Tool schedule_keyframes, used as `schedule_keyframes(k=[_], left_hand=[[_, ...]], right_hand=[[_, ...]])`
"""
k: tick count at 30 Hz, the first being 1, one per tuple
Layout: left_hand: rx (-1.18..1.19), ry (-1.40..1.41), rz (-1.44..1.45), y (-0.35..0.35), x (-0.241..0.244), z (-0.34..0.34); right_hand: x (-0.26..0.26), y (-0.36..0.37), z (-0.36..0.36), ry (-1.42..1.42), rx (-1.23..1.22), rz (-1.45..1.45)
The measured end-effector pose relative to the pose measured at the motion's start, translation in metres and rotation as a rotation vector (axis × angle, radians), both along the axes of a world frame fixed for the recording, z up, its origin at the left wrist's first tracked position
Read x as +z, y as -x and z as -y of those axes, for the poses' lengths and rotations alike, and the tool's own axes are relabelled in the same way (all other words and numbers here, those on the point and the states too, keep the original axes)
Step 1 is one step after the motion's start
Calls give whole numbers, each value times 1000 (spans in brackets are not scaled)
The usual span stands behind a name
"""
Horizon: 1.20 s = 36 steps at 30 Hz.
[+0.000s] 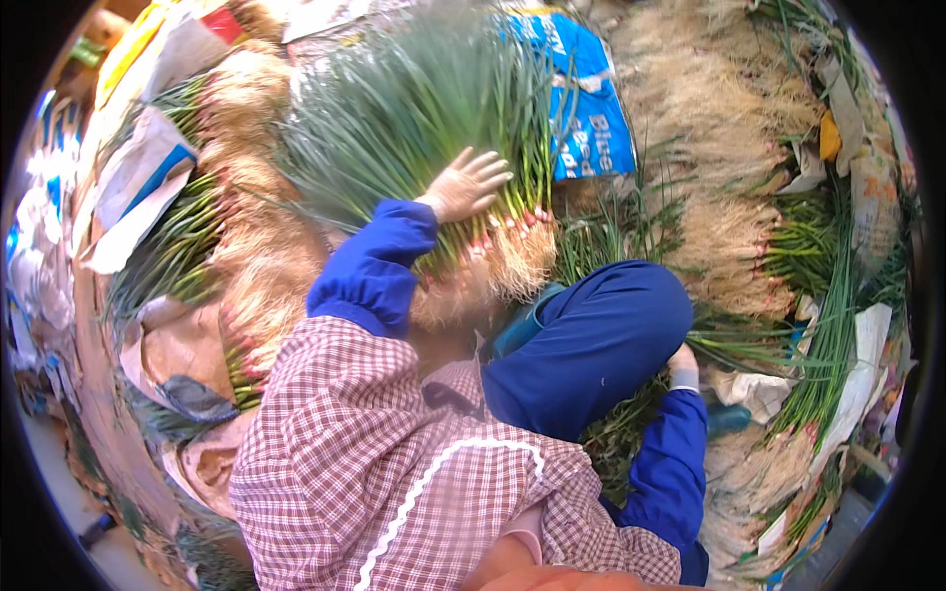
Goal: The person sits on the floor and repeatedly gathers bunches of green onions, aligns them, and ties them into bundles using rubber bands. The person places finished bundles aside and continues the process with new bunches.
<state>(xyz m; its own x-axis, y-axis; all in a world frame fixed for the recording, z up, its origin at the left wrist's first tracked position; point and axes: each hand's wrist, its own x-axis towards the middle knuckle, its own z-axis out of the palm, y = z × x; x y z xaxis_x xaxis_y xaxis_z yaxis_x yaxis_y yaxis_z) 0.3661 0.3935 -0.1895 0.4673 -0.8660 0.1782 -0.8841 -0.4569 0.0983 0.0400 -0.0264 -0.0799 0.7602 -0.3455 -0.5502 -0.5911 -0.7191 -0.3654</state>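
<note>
A thick, spread layer of spring onions (414, 111) lies before me, green leaves pointing away and pinkish bulbs with stringy pale roots (521, 255) towards me. My left hand (469, 185), apparently in a thin pale glove, lies flat over the stems just above the bulbs, its fingers apart. On the other side, my right hand (684, 360) is low beside my bent knee (628, 303), which hides its fingers. Loose green leaves (739, 340) lie close to that hand; whether it grips any is hidden.
Rooted onions stacked in rows flank me, with root masses on the left (247, 170) and right (709, 148). A blue printed bag (587, 125) lies beside the spread onions. Paper sacking (181, 340) covers part of the left row. A loose onion bundle (805, 384) lies far right.
</note>
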Motion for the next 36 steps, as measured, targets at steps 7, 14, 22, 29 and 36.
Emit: schedule_keyframes(k=[7, 14, 22, 29, 36], left_hand=[[201, 364, -113, 100, 61, 21], [780, 652, -568, 281, 22, -128], [1150, 616, -745, 233, -10, -239], [1358, 741, -763, 204, -33, -248], [1408, 101, -240, 118, -76, -229]], right_hand=[[20, -117, 55, 77, 977, 262], [76, -137, -88, -414, 193, -43], [45, -197, -218, -307, 851, 215], [-35, -201, -485, 165, 1933, 380], [-160, -281, -465, 337, 1723, 506]])
